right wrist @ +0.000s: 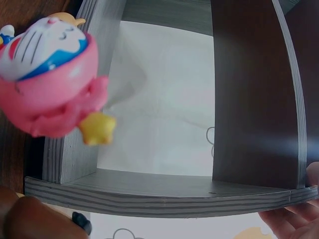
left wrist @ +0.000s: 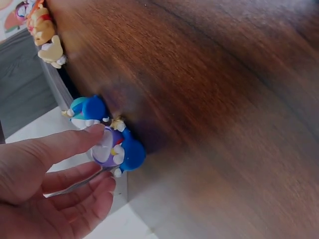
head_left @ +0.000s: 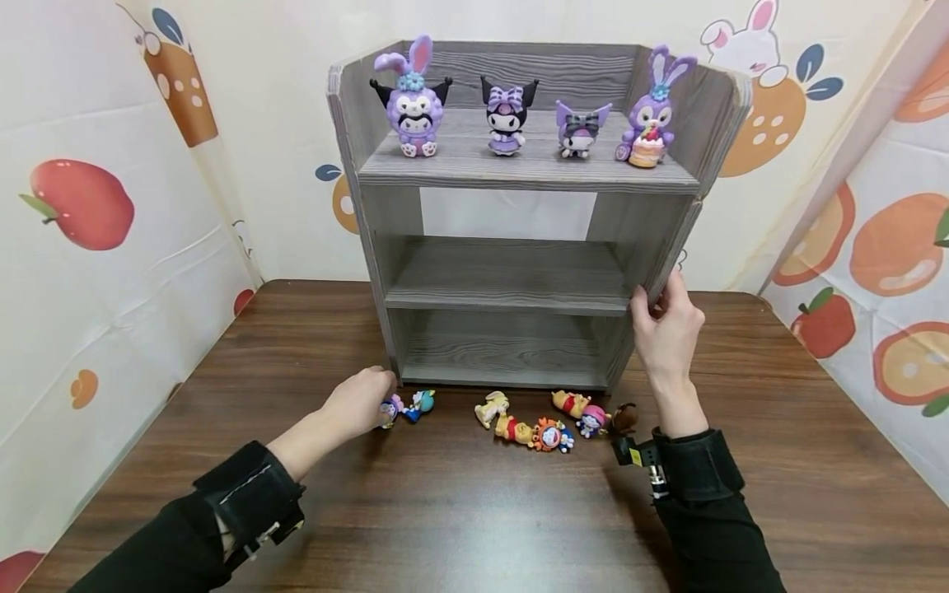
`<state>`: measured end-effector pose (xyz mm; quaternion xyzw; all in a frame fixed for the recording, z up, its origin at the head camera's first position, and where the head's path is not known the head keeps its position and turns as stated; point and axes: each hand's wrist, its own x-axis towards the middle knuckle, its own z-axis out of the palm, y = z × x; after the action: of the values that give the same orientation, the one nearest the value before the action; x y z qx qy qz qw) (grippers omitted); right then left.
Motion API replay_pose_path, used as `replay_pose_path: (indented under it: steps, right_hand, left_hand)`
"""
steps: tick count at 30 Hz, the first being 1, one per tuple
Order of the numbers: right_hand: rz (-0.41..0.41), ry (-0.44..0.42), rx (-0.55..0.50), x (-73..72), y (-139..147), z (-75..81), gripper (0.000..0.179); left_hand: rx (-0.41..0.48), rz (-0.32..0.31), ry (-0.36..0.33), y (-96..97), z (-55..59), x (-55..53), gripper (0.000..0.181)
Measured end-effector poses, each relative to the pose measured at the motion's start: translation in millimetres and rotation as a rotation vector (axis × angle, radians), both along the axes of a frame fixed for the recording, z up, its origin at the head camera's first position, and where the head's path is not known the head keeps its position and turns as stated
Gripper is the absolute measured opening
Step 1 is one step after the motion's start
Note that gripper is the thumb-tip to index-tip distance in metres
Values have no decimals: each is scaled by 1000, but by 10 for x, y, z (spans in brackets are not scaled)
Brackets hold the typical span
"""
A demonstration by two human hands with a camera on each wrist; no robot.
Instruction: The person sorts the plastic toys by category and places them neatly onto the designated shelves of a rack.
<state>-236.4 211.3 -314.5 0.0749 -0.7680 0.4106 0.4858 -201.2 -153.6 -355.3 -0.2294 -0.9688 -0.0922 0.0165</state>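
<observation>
My left hand [head_left: 359, 400] is low at the shelf's front left corner. Its thumb and fingers pinch a small blue and purple figurine [left wrist: 132, 152] standing at the table surface. Right beside that one is a blue and green figurine [left wrist: 88, 108]. My right hand [head_left: 670, 336] grips the right side panel of a grey wood-grain shelf [head_left: 511, 276], thumb at the front edge and fingers on the outer side. In the right wrist view, fingertips [right wrist: 286, 221] show at the panel's edge, while a pink-hooded figurine [right wrist: 55, 99] looms close to the camera.
Along the top shelf stand a purple rabbit-eared figure [head_left: 415, 111], two smaller dark-and-purple figures [head_left: 507, 119], and a purple rabbit with a cake [head_left: 651, 123]. Before the shelf's base lie several small figurines, among them a cream one [head_left: 492, 408], an orange-maned one [head_left: 547, 435] and a brown one [head_left: 624, 418].
</observation>
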Motion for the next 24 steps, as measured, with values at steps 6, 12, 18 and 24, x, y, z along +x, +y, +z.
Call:
replay_pose_path:
  steps: [6,12,18,24]
  right_hand:
    - [3,-2,-8,5,-2,3,24]
    - [9,-1,-12,4,-7,3,24]
    - [8,-8,-13,0,-6,5,25]
    - [3,-24,-13,6,4,4,25]
  left_hand:
    - [-23,36,-14,57,-52,-24,28]
    - [-25,30,19,101,-99,6,27]
    - [-16,39,29,103,-103,42,25]
    - [18,55,23,102,-86,66,26]
